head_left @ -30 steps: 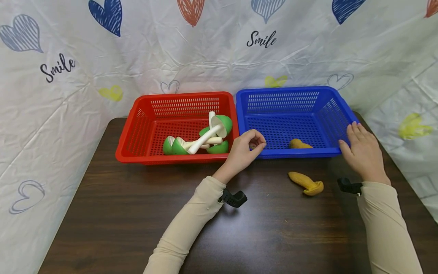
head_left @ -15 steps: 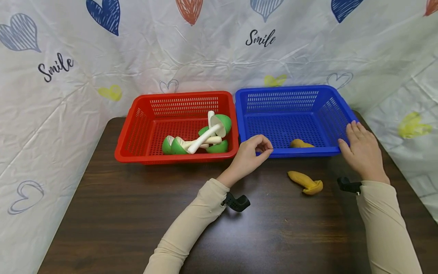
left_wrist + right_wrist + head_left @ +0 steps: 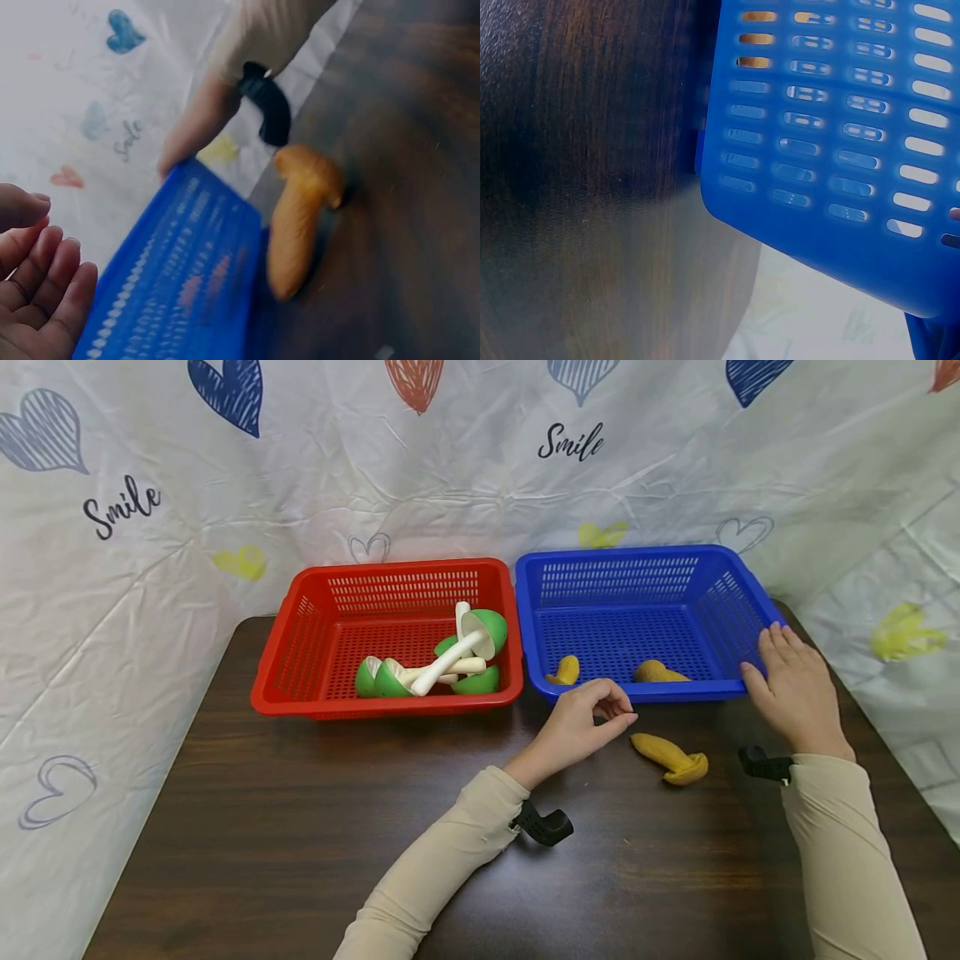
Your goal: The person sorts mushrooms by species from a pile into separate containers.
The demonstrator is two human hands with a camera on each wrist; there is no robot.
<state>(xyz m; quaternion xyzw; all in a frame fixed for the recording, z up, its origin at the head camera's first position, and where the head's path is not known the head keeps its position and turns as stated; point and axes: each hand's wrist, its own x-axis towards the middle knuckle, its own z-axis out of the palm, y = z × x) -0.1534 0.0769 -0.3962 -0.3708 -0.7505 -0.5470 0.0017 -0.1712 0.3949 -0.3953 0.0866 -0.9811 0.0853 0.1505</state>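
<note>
A yellow toy mushroom (image 3: pixel 671 758) lies on the dark table in front of the blue basket (image 3: pixel 637 693). My left hand (image 3: pixel 577 724), with nothing in it, is over the basket's front edge, just left of that mushroom; its fingers are loosely bent. In the left wrist view, these fingers (image 3: pixel 64 277) show apart from the mushroom (image 3: pixel 296 225). My right hand (image 3: pixel 798 693) rests on the basket's right rim with fingers extended. Inside the basket lie a small yellow mushroom (image 3: pixel 566 670) and another yellowish-brown one (image 3: pixel 657 672), partly hidden by the front wall.
Left of the blue basket, a red basket (image 3: pixel 386 707) holds several green-capped mushrooms (image 3: pixel 483 635) with white stems. A white cloth (image 3: pixel 465 468) printed with hearts hangs behind the table (image 3: pixel 300 827). The blue basket's slotted wall (image 3: pixel 810 247) fills much of the right wrist view.
My left hand has moved right and nearer from above the blue basket's left front corner, uncovering the small yellow mushroom inside. My right hand has stayed on the rim.
</note>
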